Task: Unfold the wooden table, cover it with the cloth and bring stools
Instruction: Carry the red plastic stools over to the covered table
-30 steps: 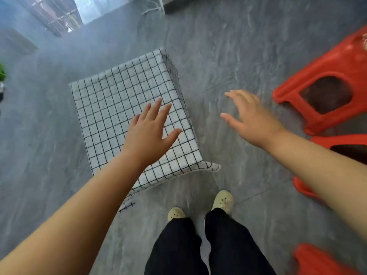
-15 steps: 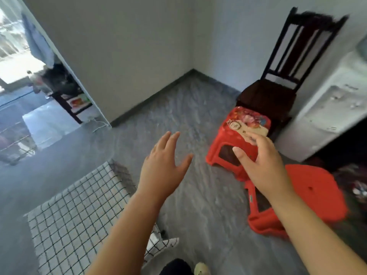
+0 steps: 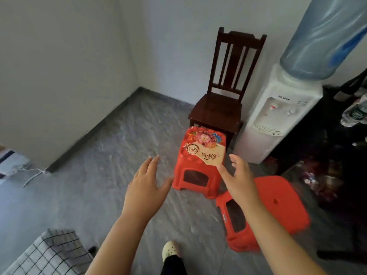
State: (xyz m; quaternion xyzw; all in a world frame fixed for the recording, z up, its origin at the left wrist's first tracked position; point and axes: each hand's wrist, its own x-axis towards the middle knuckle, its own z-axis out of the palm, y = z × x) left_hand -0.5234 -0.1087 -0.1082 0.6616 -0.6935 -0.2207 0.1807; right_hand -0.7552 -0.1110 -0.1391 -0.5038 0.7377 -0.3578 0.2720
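A: Stools? 
B: Red plastic stool with flowered sticker top, on the floor before the dark wooden chair; plain red plastic stool just right of it.

A: Hands? 
B: Left hand, right hand: spread, empty, near the flowered stool. Checked-cloth-covered desk at lower left.

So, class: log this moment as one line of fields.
stage: fetching stools | left hand: open, empty | right hand: open, reaching for flowered red stool | plain red stool: untouched | table cloth: on
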